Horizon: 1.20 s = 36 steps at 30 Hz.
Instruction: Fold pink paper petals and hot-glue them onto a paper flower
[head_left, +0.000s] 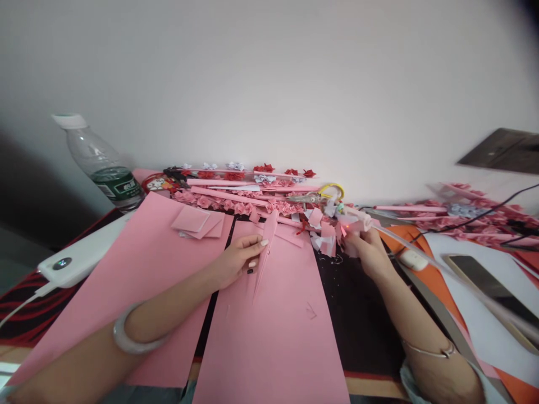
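My left hand (240,259) is closed in a pinch on a narrow folded piece of pink paper (264,258), which stands upright with its pointed end down over a large pink sheet (273,348). To the right, my right hand (370,249) is wrapped round a pale glue gun (357,217) with a small red light showing. A long translucent glue stick (446,269) runs out from its back towards the lower right. Pink and white paper scraps (326,238) lie beside my right fingers. Yellow-handled pliers (309,197) rest on the pile just behind.
Pink, red and white paper flowers (236,207) on stems line the wall. Small pink squares (191,219) lie on another pink sheet (126,292). A water bottle (105,163) and white power bank (80,255) stand left; a phone (484,280) lies right on white paper.
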{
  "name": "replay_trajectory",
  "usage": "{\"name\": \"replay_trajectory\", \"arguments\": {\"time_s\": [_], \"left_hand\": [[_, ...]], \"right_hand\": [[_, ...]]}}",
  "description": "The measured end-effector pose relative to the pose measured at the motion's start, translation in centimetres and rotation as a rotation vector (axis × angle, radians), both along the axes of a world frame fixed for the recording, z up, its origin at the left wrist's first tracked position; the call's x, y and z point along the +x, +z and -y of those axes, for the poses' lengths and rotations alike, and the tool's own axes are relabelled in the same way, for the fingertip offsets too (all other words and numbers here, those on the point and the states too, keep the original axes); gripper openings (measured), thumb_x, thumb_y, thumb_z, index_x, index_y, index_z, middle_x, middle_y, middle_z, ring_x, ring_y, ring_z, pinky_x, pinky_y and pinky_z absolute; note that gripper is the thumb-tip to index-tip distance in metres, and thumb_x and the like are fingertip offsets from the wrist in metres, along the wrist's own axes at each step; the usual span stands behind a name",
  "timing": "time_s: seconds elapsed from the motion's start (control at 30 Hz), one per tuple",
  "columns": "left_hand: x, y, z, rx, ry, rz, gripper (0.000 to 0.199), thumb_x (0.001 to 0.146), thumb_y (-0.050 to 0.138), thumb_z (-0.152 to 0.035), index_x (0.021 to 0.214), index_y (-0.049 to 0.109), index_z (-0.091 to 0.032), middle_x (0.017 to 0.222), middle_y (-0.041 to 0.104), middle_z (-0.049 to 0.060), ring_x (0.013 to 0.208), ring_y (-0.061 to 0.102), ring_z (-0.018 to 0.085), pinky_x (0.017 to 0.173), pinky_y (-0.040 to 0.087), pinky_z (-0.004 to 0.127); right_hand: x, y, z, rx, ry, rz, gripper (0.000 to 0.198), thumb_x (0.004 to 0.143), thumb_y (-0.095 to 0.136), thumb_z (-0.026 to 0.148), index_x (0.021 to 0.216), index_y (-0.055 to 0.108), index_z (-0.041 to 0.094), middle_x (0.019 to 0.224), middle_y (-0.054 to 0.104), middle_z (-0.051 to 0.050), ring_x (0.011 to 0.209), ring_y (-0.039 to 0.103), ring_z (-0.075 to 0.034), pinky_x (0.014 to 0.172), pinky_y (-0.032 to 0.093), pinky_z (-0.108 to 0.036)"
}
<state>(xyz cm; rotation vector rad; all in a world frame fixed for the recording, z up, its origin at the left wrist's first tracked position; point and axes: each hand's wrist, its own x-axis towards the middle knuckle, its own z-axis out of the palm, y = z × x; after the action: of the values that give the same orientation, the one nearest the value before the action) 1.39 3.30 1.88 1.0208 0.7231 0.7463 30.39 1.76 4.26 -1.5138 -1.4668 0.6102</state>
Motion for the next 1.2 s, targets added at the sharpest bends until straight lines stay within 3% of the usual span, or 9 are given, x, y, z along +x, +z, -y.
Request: {"name": "replay_trajectory", "arguments": {"time_s": [0.1, 0.2, 0.4, 0.53, 0.8, 1.2], "left_hand": [[0.0, 0.2, 0.0, -0.013, 0.002, 0.017, 0.031, 0.078, 0.064, -0.035, 0.065, 0.042, -0.017, 0.059, 0.033, -0.007, 0.045, 0.029, 0.003, 0.042, 0.024, 0.018], [0.1, 0.6, 0.1, -0.020, -0.002, 0.027, 0.029, 0.079, 0.063, -0.034, 0.066, 0.044, -0.016, 0.058, 0.035, -0.007, 0.044, 0.030, 0.003, 0.042, 0.026, 0.018], [0.4, 1.2, 0.6, -0.029, -0.022, 0.026, 0.031, 0.079, 0.062, -0.035, 0.064, 0.043, -0.016, 0.056, 0.038, -0.006, 0.044, 0.032, 0.004, 0.043, 0.029, 0.017], [0.3, 0.8, 0.5, -0.053, -0.020, 0.047, 0.028, 0.080, 0.061, -0.032, 0.065, 0.044, -0.015, 0.056, 0.039, -0.006, 0.045, 0.035, 0.004, 0.045, 0.032, 0.016], [0.4, 0.9, 0.5, -0.026, -0.008, 0.030, 0.030, 0.080, 0.062, -0.032, 0.063, 0.045, -0.015, 0.052, 0.042, -0.006, 0.042, 0.036, 0.004, 0.043, 0.031, 0.017], [0.3, 0.1, 0.1, 0.071, 0.054, 0.044, 0.029, 0.081, 0.061, -0.031, 0.062, 0.046, -0.015, 0.050, 0.045, -0.006, 0.042, 0.038, 0.005, 0.043, 0.032, 0.018]], "right_hand": [[-0.5, 0.0, 0.4, -0.159, 0.133, -0.295, 0.009, 0.060, 0.054, 0.025, 0.067, 0.052, 0.019, 0.053, 0.053, 0.002, 0.043, 0.045, -0.012, 0.041, 0.035, -0.023], [-1.2, 0.0, 1.0, -0.256, 0.229, -0.397, 0.018, 0.056, 0.056, 0.024, 0.073, 0.056, 0.019, 0.061, 0.060, -0.001, 0.051, 0.054, -0.015, 0.045, 0.041, -0.025], [-3.1, -0.9, 2.2, -0.340, 0.339, -0.377, 0.021, 0.060, 0.057, 0.024, 0.080, 0.058, 0.017, 0.064, 0.058, 0.001, 0.051, 0.049, -0.013, 0.043, 0.035, -0.022], [-4.0, -1.1, 2.6, -0.376, 0.424, -0.419, 0.019, 0.065, 0.054, 0.020, 0.084, 0.055, 0.017, 0.058, 0.047, 0.005, 0.046, 0.039, -0.008, 0.043, 0.029, -0.020], [-4.4, -0.6, 2.7, -0.357, 0.546, -0.447, 0.011, 0.068, 0.050, 0.017, 0.079, 0.047, 0.018, 0.054, 0.032, 0.008, 0.044, 0.024, -0.005, 0.041, 0.018, -0.020], [-4.8, -0.1, 3.1, -0.368, 0.562, -0.357, 0.010, 0.068, 0.048, 0.014, 0.077, 0.048, 0.017, 0.053, 0.032, 0.008, 0.043, 0.024, -0.005, 0.040, 0.019, -0.020]]}}
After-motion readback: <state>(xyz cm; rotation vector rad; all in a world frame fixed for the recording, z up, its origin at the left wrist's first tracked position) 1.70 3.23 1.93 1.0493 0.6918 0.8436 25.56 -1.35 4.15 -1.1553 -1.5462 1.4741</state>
